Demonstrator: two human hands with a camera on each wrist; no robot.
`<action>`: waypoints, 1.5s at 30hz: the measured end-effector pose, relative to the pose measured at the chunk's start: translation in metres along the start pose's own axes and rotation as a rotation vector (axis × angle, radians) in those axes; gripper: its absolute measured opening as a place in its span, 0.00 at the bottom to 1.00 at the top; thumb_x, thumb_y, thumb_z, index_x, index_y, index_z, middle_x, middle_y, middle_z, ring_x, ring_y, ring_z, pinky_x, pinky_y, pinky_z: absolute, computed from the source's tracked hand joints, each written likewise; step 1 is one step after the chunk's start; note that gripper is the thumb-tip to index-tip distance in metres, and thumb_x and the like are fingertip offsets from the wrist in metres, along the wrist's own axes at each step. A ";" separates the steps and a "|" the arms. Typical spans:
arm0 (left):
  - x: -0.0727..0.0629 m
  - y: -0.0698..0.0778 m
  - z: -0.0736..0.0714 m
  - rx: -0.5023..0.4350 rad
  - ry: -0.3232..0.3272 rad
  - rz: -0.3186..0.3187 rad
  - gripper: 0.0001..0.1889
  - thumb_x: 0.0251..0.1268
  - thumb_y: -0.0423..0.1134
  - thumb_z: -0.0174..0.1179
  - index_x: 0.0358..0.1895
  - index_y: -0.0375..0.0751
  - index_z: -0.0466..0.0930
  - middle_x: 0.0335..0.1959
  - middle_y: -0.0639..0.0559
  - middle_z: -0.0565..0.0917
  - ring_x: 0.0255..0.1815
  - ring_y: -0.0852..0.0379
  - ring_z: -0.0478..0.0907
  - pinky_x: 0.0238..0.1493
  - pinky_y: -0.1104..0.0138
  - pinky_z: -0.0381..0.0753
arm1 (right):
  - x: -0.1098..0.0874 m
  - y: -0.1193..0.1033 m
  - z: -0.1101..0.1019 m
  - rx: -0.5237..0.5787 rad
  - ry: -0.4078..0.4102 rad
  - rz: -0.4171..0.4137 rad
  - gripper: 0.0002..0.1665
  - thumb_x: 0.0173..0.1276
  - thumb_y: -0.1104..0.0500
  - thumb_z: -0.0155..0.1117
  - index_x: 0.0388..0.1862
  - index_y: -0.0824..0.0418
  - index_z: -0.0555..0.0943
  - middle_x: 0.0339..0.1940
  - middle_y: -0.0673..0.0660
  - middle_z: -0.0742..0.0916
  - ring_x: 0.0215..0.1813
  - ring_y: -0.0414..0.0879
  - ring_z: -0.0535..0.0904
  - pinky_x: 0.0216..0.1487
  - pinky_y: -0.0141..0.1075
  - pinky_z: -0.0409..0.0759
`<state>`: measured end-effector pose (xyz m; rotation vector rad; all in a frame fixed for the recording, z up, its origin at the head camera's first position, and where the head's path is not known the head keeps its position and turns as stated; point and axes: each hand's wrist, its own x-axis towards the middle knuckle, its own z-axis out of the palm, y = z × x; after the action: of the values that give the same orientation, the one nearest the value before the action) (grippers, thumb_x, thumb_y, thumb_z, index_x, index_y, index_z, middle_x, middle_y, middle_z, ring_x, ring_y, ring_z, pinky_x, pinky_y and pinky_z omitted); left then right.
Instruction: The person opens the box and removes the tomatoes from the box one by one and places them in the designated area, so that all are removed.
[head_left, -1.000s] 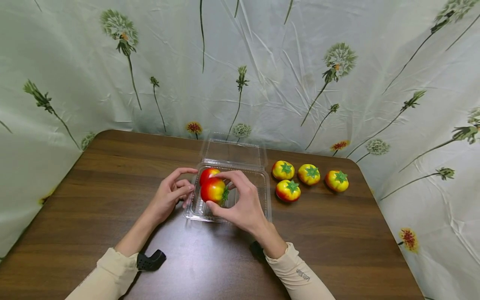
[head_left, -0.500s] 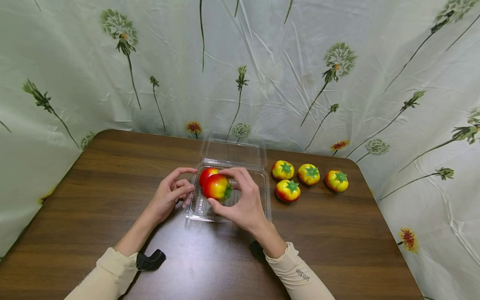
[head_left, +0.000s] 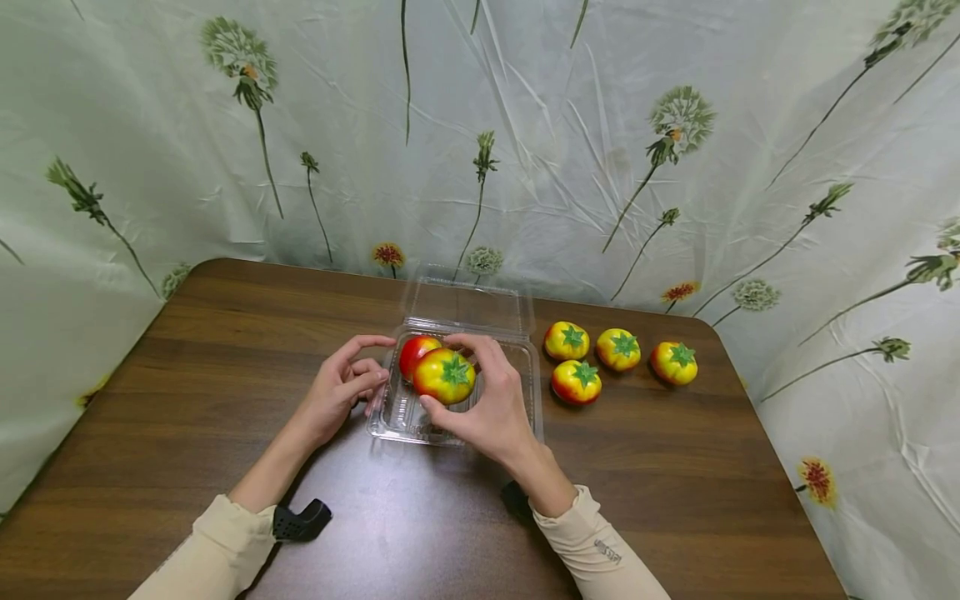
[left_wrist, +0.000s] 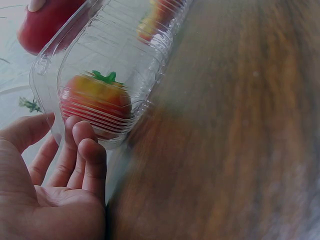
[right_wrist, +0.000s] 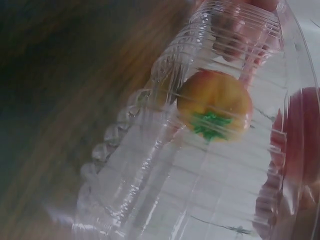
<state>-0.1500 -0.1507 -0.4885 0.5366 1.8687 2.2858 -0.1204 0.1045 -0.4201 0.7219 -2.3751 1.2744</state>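
Note:
My right hand holds a glossy red-and-yellow tomato between thumb and fingers, above the clear plastic container. Its green star-shaped top faces up. Behind it, partly hidden, another tomato sits inside at the left. My left hand holds the container's left rim, thumb at the edge and curved fingers against the wall. In the left wrist view the inner tomato shows through that wall, with the held tomato higher up. The right wrist view shows the inner tomato through the ribbed plastic.
The container's hinged lid stands raised at the back, near the patterned curtain. Several more tomatoes rest on the brown wooden table to the right, one tomato farthest out, another tomato closest to the container.
The tomato in my right hand has turned from its red side to show its yellow side and green top, and moved slightly right. My left hand and the container stay put.

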 end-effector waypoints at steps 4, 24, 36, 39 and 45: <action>0.000 0.000 0.000 -0.003 0.001 0.000 0.23 0.77 0.25 0.56 0.70 0.28 0.66 0.26 0.51 0.81 0.17 0.51 0.71 0.20 0.68 0.78 | 0.001 0.000 -0.002 -0.021 0.010 0.015 0.38 0.54 0.46 0.81 0.62 0.55 0.77 0.57 0.49 0.84 0.55 0.43 0.79 0.56 0.39 0.84; 0.001 0.000 0.000 -0.033 -0.012 0.008 0.22 0.77 0.24 0.56 0.70 0.30 0.68 0.27 0.52 0.82 0.17 0.53 0.73 0.20 0.68 0.79 | -0.001 0.008 -0.013 -0.064 0.011 0.019 0.36 0.55 0.46 0.81 0.62 0.54 0.80 0.57 0.48 0.85 0.58 0.44 0.77 0.58 0.42 0.81; 0.001 0.002 0.001 -0.043 -0.014 0.004 0.23 0.77 0.24 0.56 0.70 0.33 0.68 0.27 0.51 0.83 0.18 0.55 0.74 0.19 0.68 0.79 | -0.010 0.028 -0.040 -0.091 0.059 0.066 0.37 0.54 0.50 0.82 0.63 0.54 0.80 0.58 0.49 0.84 0.60 0.45 0.77 0.61 0.44 0.80; 0.001 0.003 0.000 -0.044 -0.017 0.007 0.23 0.77 0.24 0.56 0.71 0.33 0.68 0.27 0.51 0.83 0.18 0.55 0.75 0.20 0.68 0.80 | -0.013 0.034 -0.049 -0.109 0.076 0.076 0.37 0.54 0.50 0.82 0.63 0.54 0.79 0.58 0.49 0.84 0.60 0.46 0.77 0.62 0.45 0.78; 0.000 0.002 0.000 -0.041 -0.019 0.005 0.22 0.77 0.24 0.56 0.71 0.32 0.68 0.27 0.51 0.83 0.18 0.56 0.75 0.20 0.68 0.80 | -0.021 0.046 -0.069 -0.156 0.114 0.107 0.37 0.55 0.51 0.82 0.64 0.55 0.79 0.59 0.53 0.84 0.60 0.48 0.79 0.60 0.47 0.81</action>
<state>-0.1501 -0.1507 -0.4868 0.5556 1.8094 2.3091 -0.1257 0.1894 -0.4248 0.4687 -2.4140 1.1227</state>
